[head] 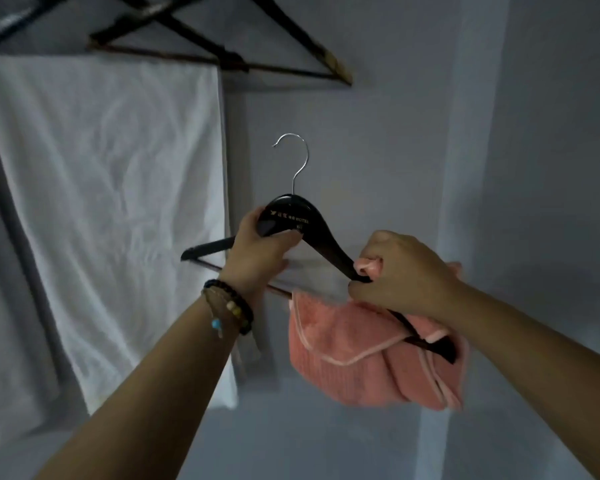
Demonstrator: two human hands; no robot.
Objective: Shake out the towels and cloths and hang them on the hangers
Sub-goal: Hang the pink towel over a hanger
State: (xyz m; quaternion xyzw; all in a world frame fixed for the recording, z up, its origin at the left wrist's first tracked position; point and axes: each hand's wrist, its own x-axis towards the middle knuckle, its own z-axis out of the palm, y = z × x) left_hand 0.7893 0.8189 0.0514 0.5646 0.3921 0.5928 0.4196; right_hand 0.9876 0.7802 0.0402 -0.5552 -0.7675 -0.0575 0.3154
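A person's two bare arms reach forward and upward in front of a pale grey wall. The left hand grips a black hanger near its top, just below the silver hook; its fingers curl around the left shoulder of the hanger and the thumb presses across the front, beside small gold lettering that ends in "HOTEL". Several beaded bracelets circle the left wrist. The right hand is curled closed around the hanger's right shoulder and also pinches a fold of a pink cloth between its fingers. The cloth hangs bunched and uneven over the right half of the hanger's lower bar, drooping below the right hand, with a lighter trim showing along its edges. The hanger is tilted, its right end lower than its left, and it is held in the air, apart from the wall. To the left, a white towel hangs flat and spread out from a dark hanger. Above it, in the upper left, more dark wooden hangers overlap one another.
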